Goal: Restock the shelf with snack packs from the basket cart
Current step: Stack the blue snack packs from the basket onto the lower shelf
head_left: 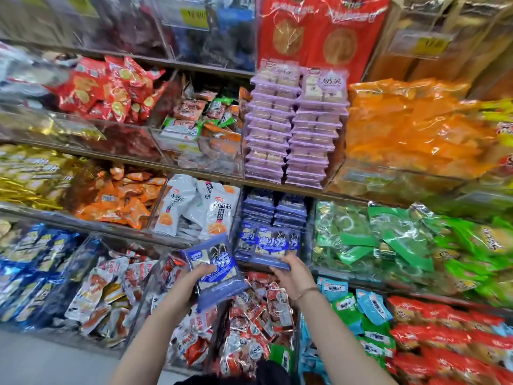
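Observation:
My left hand [198, 276] grips a small stack of blue snack packs [219, 269] in front of the shelf, tilted to the left. My right hand [291, 269] holds another blue snack pack [270, 245] upright at the front of the clear shelf compartment [241, 218]. In that compartment, stacks of the same blue packs [274, 209] lie behind and beside the held pack. The basket cart is not in view.
Clear-fronted bins of snacks fill the tiers: purple pack stacks [294, 129] above, white pouches [194, 209] to the left, green bags [372, 234] to the right, red-and-white packs [255, 315] below my hands. A strip of grey floor [41, 362] shows at lower left.

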